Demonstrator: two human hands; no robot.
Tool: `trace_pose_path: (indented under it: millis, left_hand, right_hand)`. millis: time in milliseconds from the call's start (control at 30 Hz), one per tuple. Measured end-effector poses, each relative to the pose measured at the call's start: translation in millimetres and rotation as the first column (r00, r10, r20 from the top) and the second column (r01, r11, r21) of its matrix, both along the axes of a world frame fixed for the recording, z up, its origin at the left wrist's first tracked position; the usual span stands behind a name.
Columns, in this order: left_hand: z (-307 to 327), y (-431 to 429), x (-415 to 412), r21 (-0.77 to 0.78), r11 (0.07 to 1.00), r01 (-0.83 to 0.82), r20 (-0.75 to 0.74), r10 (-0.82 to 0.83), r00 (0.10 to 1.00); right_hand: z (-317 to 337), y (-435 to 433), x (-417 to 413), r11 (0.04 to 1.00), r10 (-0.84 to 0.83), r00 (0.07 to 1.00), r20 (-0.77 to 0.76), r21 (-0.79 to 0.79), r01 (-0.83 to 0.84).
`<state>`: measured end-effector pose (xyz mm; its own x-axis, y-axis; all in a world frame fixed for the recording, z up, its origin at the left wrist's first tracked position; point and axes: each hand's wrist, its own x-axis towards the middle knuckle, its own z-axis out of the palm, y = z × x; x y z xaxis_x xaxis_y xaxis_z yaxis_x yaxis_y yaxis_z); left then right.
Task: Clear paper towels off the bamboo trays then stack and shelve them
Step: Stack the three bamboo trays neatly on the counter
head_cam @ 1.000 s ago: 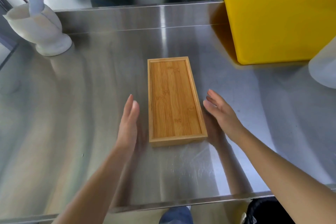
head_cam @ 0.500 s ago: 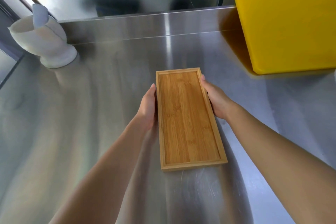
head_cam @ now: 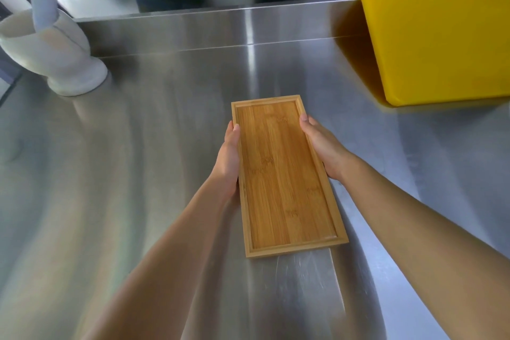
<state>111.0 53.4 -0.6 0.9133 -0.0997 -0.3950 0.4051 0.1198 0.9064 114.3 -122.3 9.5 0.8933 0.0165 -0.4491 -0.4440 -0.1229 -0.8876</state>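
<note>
A long bamboo tray [head_cam: 284,174] with a raised rim sits in the middle of the view, above the steel counter [head_cam: 138,174], its inside bare with no paper towel on it. My left hand [head_cam: 227,159] grips its left long side, thumb on the rim. My right hand [head_cam: 323,146] grips the right long side the same way. From here I cannot tell whether it is one tray or a stack. The fingers under the tray are hidden.
A white mortar with a pestle [head_cam: 52,52] stands at the back left. A thick yellow cutting board [head_cam: 441,33] leans at the back right. A steel backsplash [head_cam: 220,27] runs along the far edge of the counter.
Both hands were open beside the tray one second ago; they closed on its long sides and now hold it nearer to me and higher. The view has tilted down and forward.
</note>
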Motion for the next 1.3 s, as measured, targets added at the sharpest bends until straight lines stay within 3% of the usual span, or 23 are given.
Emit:
trace_pose_path:
  millis: [167,367,567,700,800,1033,1300]
  left_hand:
    - [-5.8,0.7,4.1,-0.041,0.999,-0.006,-0.021,0.006,1.0]
    - [12.9,-2.8,-3.3,0.053,0.999,0.001,-0.01,-0.001,1.0]
    - [14.9,0.5,-24.9,0.028,0.999,0.031,-0.038,-0.03,0.999]
    - [-1.1,6.0,-57.8,0.021,0.999,0.032,-0.159,-0.029,0.987]
    - [-5.0,7.0,-77.3,0.016,1.0,0.02,-0.17,-0.017,0.985]
    - [-13.1,8.8,-101.4,0.066,0.998,0.003,-0.148,0.007,0.989]
    - [10.5,3.0,-108.4,0.079,0.994,-0.071,-0.206,0.086,0.975]
  right_hand:
    - [-0.2,1.1,-1.4,1.0,-0.007,0.999,0.037,-0.008,0.007]
    - [1.2,2.5,-2.0,0.999,-0.017,0.998,0.055,0.039,0.015]
    - [4.4,-1.8,-28.7,0.998,-0.048,0.996,0.076,0.047,0.044]
    - [-0.1,-1.9,-63.8,0.997,-0.066,0.996,0.066,0.041,0.063]
    - [-6.4,-0.1,-84.3,0.997,-0.083,0.995,0.049,0.003,0.083]
    - [-18.9,-2.3,-121.5,0.988,-0.041,0.998,0.052,0.148,0.033]
    - [-21.7,-4.9,-126.3,0.984,-0.074,0.997,0.01,0.16,0.071]
